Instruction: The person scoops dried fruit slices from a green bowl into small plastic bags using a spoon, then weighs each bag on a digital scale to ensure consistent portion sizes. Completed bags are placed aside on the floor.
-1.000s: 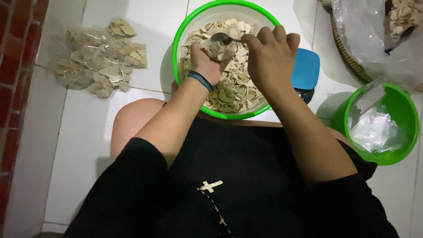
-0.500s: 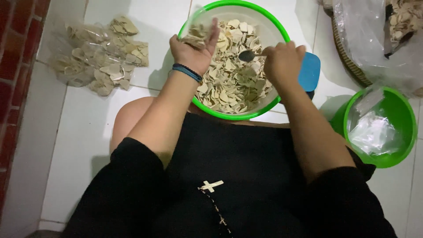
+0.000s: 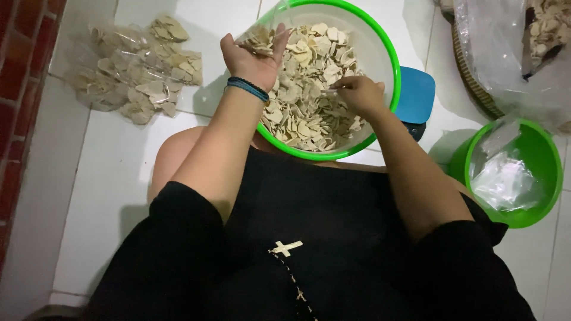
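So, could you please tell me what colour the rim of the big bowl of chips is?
Bright green, seen in the head view: the bowl rim.

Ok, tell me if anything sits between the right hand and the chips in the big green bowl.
Nothing visible does. The right hand is already inside the green bowl, resting on the chips. The left hand holds a clear bag at the rim, off to the side.

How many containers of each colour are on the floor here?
Green-rimmed basin of pale chips: 1
Green bucket with clear bags: 1
Blue container behind the basin: 1
Woven basket, partly in view: 1
Total: 4
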